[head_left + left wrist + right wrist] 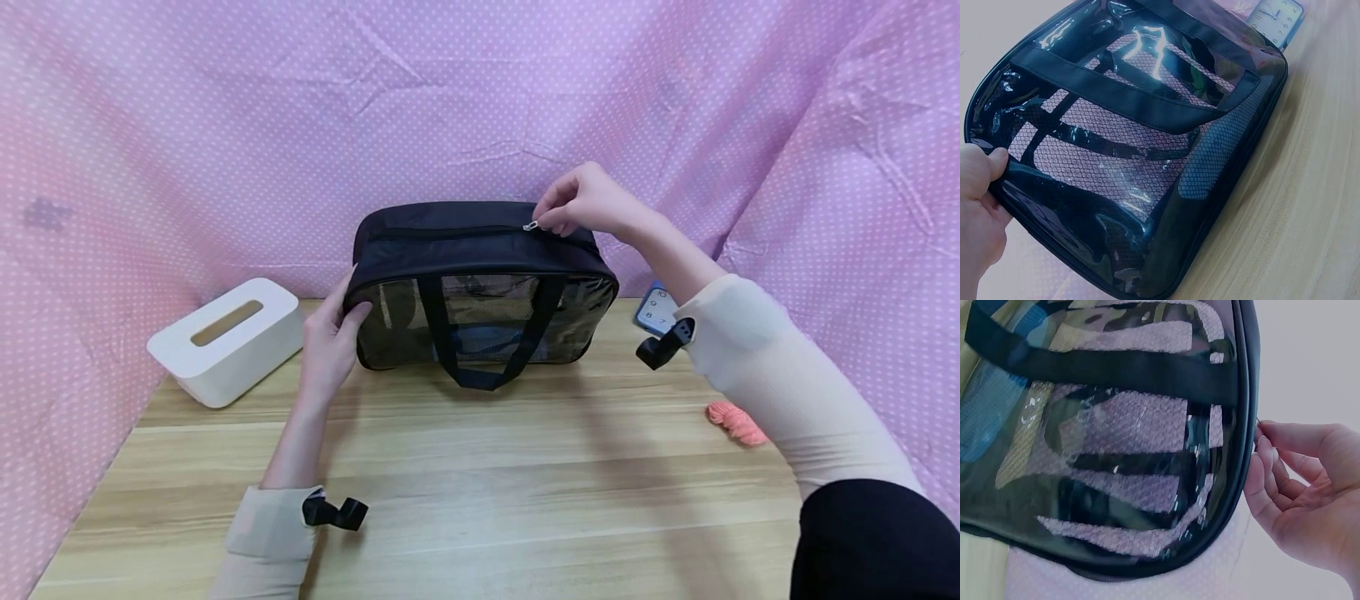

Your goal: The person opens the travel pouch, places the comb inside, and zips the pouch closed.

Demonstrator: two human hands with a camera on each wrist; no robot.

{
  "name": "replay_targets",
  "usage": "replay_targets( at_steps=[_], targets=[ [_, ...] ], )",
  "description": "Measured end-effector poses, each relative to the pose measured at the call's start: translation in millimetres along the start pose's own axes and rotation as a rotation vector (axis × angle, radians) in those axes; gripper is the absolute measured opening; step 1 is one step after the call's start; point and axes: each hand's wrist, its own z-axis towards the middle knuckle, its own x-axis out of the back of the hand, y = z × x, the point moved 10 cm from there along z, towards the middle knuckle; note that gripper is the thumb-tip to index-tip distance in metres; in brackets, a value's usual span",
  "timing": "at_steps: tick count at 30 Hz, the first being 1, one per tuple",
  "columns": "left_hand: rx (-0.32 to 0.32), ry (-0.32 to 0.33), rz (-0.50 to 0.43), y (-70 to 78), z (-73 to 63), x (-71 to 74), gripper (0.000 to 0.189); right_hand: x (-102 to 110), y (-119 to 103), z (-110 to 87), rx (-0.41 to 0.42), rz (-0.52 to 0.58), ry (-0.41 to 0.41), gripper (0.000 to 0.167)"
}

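A black bag (480,250) with see-through mesh sides and handles stands upright on the wooden table. My left hand (330,333) grips its left end, the thumb on the front edge. At the top, my right hand (588,200) pinches the metal zipper pull (531,226), right of the middle of the zipper. The front handle (480,379) hangs down over the front side. Something blue (487,342) shows dimly through the mesh, low in the bag. In the right wrist view the right fingertips (1260,450) are at the bag's top edge, the pull mostly hidden by them.
A white tissue box (232,337) stands at the left. Behind the right forearm is a blue-edged clock (657,310), partly covered. A coral yarn skein (735,423) lies at the right by the sleeve. Pink dotted cloth (450,100) hangs behind the table (480,483).
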Motion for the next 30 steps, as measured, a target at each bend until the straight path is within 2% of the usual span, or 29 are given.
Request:
replay_targets(
  at_steps=[7, 17, 30],
  targets=[
    [0.016, -0.002, 0.016, -2.9, 0.7, 1.1, 0.05, 10.5, 17.8, -8.5, -0.016, 0.031, 0.01, 0.019],
    [0.0, -0.004, 0.038, -5.2, 2.8, 1.1, 0.051, 25.9, 48.2, -22.2, -0.086, 0.061, 0.032, 0.021],
    [0.005, -0.004, 0.004, -4.5, 2.5, 0.7, 0.05, 41.0, 103.4, -40.1, -0.14, 0.153, 0.056, 0.012]
  ],
)
